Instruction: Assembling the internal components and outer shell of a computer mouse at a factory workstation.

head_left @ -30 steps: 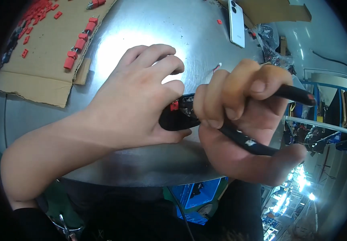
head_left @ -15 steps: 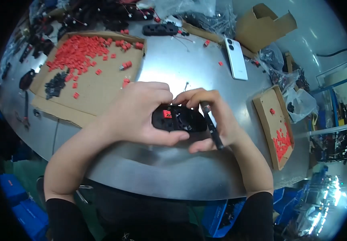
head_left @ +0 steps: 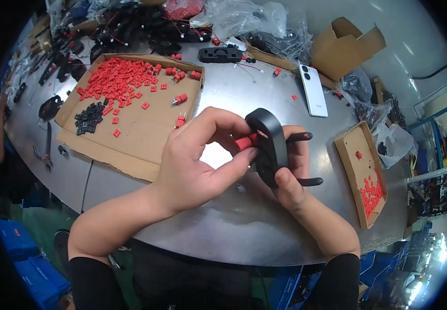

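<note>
Head view shows L hand (head_left: 195,166) pinching red part (head_left: 244,142) at the near side of black housing (head_left: 279,142), which R hand (head_left: 295,195) grips just right of L hand; housing is prob. light, stiff, a bit slippery, so best held by its edge.

Plain black over the oval housing (head_left: 276,142), greyer in sheen along the edge; red on the small cylinder (head_left: 243,143) beside it. Brown throughout the cardboard tray (head_left: 143,132), dotted with bright red pieces (head_left: 120,80) and, in one cluster, black pieces (head_left: 89,120). Red likewise for the bits (head_left: 371,197) in the narrow brown box (head_left: 358,142). White on the phone (head_left: 315,95), with dark lenses; silver-grey on the tabletop (head_left: 218,227); black on both sleeves (head_left: 97,281); blue on the crates (head_left: 17,240).
</note>
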Tool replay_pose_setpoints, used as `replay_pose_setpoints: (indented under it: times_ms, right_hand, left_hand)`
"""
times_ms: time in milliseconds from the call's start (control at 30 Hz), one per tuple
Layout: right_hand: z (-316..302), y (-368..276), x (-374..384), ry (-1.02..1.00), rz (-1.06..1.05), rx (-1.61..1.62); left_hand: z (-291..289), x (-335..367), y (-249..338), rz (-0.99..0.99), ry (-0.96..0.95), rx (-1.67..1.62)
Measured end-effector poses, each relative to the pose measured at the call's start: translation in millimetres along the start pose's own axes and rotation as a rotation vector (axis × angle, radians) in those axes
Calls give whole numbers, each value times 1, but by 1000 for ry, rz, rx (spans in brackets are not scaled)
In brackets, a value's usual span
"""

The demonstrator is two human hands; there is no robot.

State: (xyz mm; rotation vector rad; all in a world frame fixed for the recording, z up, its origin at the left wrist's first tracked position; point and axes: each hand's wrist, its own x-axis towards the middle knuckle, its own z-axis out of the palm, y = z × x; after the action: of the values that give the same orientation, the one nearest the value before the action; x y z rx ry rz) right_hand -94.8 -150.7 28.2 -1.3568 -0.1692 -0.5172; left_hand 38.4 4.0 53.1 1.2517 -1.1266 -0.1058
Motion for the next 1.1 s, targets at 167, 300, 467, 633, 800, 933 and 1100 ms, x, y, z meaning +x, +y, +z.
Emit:
replay_pose_setpoints:
  times_ms: [167, 300, 467, 633, 800, 933, 1100]
  right_hand:
    - [1, 1, -1, -2, -27, -39]
    - [2, -1, -3, 10, 10, -27]
    - [2, -2, -4, -41, 24, -24]
    - [6, -11, -1, -35, 14, -191]
    - [1, -19, 6, -40, -76, -731]
    - [0, -20, 12, -36, -206, -888]
    - [-6, -27, 16, -100, -246, -983]
  left_hand:
    - [-4, 0, -3, 72, 29, 19]
    - [-10, 3, -8, 290, -47, 226]
    - [-7, -4, -9, 385, -4, 305]
    - [-3, -2, -14, 233, 78, 109]
    - [-15, 4, -34, -94, -66, 26]
    - [-19, 10, -38, -461, -95, -412]
    - [-42, 25, -24, -787, -97, -609]
